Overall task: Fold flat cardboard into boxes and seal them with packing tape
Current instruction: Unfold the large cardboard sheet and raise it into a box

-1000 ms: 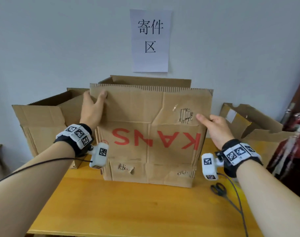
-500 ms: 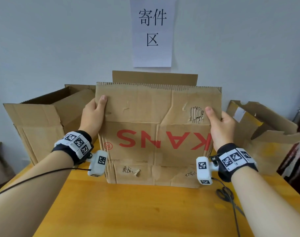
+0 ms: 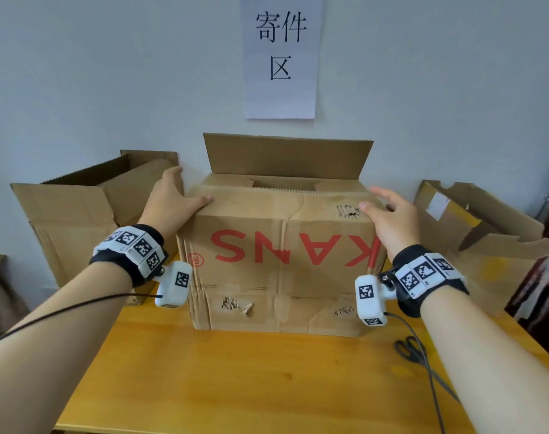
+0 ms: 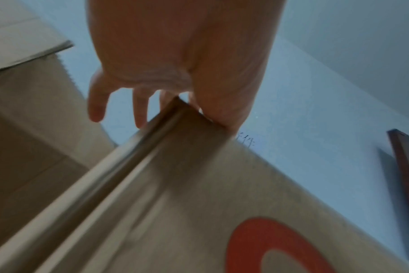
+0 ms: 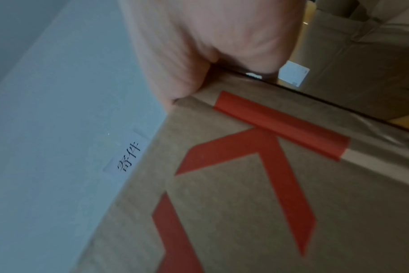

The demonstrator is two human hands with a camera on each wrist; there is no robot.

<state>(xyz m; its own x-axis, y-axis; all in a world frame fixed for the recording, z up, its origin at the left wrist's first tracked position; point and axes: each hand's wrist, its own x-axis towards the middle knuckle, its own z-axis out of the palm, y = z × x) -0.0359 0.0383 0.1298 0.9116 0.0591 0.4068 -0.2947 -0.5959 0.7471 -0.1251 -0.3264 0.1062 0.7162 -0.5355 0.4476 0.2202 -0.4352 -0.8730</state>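
Note:
A worn cardboard box [image 3: 282, 277] with upside-down red letters stands on the yellow table [image 3: 235, 386]. Its front flap [image 3: 282, 202] lies folded over the top, while the back flap [image 3: 285, 158] stands upright against the wall. My left hand [image 3: 170, 198] rests on the box's top left corner, thumb on the flap and fingers spread past the edge. My right hand [image 3: 392, 214] sits at the top right corner, thumb on the flap and fingers extended. In the left wrist view, the left hand [image 4: 175, 64] has loose fingers over the box's corner [image 4: 199, 203]. In the right wrist view, the right hand [image 5: 210, 46] presses on the box's edge [image 5: 245, 184].
An open cardboard box [image 3: 73, 220] stands to the left and a torn one [image 3: 486, 245] to the right, both close beside the middle box. Black scissors [image 3: 408, 349] lie on the table at the right. A paper sign [image 3: 281, 54] hangs on the wall.
The front flap, held upright before, now lies folded down over the box top. Both hands went forward and down with it, from gripping its side edges to resting on the top corners.

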